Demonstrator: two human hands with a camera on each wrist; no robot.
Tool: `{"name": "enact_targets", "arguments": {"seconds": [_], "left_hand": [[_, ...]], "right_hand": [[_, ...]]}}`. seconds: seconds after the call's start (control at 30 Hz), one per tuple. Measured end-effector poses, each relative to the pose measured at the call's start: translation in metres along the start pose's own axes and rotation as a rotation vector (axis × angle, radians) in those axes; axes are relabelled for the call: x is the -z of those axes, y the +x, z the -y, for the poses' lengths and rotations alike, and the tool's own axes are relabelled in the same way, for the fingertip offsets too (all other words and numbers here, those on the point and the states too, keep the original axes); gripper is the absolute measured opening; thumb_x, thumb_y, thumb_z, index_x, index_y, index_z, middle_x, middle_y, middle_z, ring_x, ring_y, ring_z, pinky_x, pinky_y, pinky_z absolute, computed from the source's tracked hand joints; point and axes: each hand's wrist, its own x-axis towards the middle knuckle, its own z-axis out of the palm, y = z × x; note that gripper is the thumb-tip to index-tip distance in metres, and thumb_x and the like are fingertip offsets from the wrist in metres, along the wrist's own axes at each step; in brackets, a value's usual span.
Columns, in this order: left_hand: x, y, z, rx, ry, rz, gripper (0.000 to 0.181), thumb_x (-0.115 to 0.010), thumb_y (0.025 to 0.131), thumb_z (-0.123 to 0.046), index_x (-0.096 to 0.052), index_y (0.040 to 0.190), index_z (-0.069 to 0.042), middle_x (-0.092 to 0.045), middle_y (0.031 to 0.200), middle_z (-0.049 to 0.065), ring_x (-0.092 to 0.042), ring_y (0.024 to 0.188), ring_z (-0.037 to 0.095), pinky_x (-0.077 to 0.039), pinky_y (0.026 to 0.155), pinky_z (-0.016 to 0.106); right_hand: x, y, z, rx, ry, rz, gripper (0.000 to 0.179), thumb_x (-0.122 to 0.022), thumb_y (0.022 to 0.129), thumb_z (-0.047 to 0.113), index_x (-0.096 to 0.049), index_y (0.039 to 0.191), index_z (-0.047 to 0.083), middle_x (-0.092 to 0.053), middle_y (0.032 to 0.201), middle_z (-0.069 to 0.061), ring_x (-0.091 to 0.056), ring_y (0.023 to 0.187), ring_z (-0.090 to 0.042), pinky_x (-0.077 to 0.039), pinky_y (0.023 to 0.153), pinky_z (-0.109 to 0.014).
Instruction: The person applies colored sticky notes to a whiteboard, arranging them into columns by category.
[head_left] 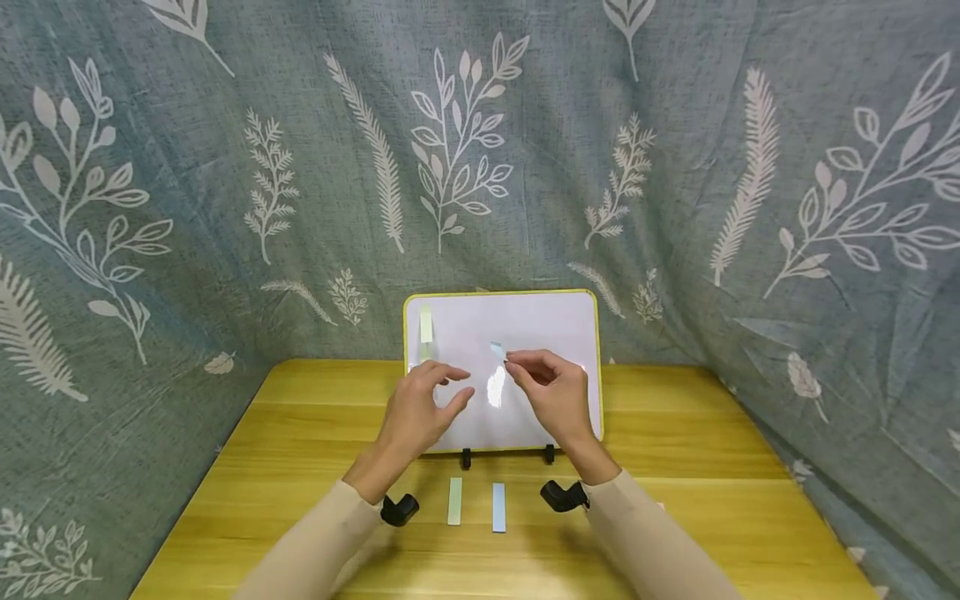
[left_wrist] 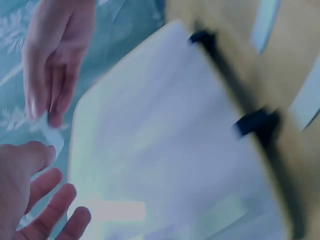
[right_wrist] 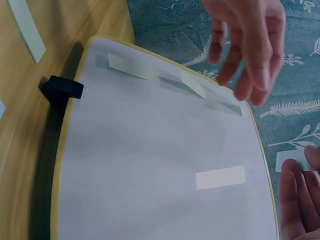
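My right hand (head_left: 553, 392) pinches a small light blue sticky note strip (head_left: 497, 349) between thumb and fingertips, in front of a whiteboard (head_left: 517, 317) with a yellow rim. In the right wrist view the strip (right_wrist: 284, 161) sticks out past the fingertips. Facing it, my left hand (head_left: 423, 408) holds nothing, thumb and fingers spread apart in front of the board's left part. Pale green strips (right_wrist: 127, 67) stick along the board's left side, their loose ends lifting; the top one (head_left: 426, 323) shows above my left hand, which hides lower ones in the head view.
Below the board, a green sticky note pad (head_left: 455, 501) and a blue one (head_left: 498, 507) lie on the wooden table (head_left: 300, 467). Black feet (head_left: 467, 458) support the board's lower edge. A leaf-patterned curtain (head_left: 480, 250) surrounds the table. Black wrist cameras (head_left: 400, 509) jut from both sleeves.
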Motion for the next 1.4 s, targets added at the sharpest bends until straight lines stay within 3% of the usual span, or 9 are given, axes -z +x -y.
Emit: {"name": "enact_targets", "arguments": {"seconds": [0.17,0.3,0.53,0.73,1.0,1.4], "left_hand": [[0.014,0.033,0.014,0.037,-0.025,-0.06,0.027,-0.09,0.105,-0.022,-0.087,0.13,-0.011,-0.082,0.123,0.014,-0.078,0.11,0.038,-0.065,0.091,0.053],[0.02,0.056,0.023,0.079,-0.018,-0.064,0.032,-0.088,0.107,-0.024,-0.084,0.136,-0.012,-0.078,0.133,0.017,-0.074,0.117,0.043,-0.061,0.099,0.06],[0.023,0.084,0.033,0.131,0.027,-0.065,0.038,-0.087,0.108,-0.029,-0.082,0.143,-0.016,-0.071,0.147,0.017,-0.066,0.131,0.045,-0.053,0.101,0.065],[0.022,0.097,0.039,0.157,0.082,-0.055,0.041,-0.088,0.107,-0.03,-0.08,0.145,-0.016,-0.069,0.153,0.016,-0.061,0.144,0.045,-0.051,0.111,0.069],[0.016,0.113,0.042,0.207,0.091,0.041,0.047,-0.084,0.11,-0.034,-0.075,0.154,-0.021,-0.063,0.165,0.014,-0.052,0.158,0.043,-0.041,0.128,0.073],[0.004,0.121,0.048,0.242,0.101,0.055,0.046,-0.082,0.112,-0.035,-0.074,0.155,-0.023,-0.066,0.163,0.012,-0.052,0.159,0.042,-0.04,0.129,0.072]], "right_hand": [[-0.013,0.007,0.001,0.035,0.005,-0.023,0.016,-0.089,0.103,0.006,-0.089,0.119,0.002,-0.088,0.123,-0.019,-0.089,0.108,-0.025,-0.069,0.096,-0.023],[-0.024,0.012,-0.001,0.062,0.008,-0.042,0.016,-0.09,0.102,0.005,-0.088,0.118,-0.001,-0.088,0.123,-0.019,-0.088,0.109,-0.039,-0.069,0.097,-0.023],[-0.044,0.026,-0.006,0.108,-0.016,-0.075,0.015,-0.088,0.104,0.006,-0.089,0.118,0.0,-0.088,0.123,-0.016,-0.088,0.109,-0.037,-0.07,0.099,-0.03],[-0.058,0.034,-0.012,0.134,-0.079,-0.09,0.013,-0.087,0.105,0.005,-0.09,0.116,0.0,-0.089,0.123,-0.013,-0.089,0.108,-0.033,-0.073,0.097,-0.042],[-0.07,0.048,-0.019,0.179,-0.083,-0.153,0.01,-0.09,0.1,-0.001,-0.091,0.11,0.0,-0.089,0.12,-0.018,-0.089,0.108,-0.038,-0.073,0.095,-0.05],[-0.08,0.056,-0.025,0.158,-0.125,-0.149,0.009,-0.087,0.103,0.0,-0.091,0.111,-0.001,-0.089,0.12,-0.015,-0.089,0.108,-0.034,-0.072,0.098,-0.043]]}}
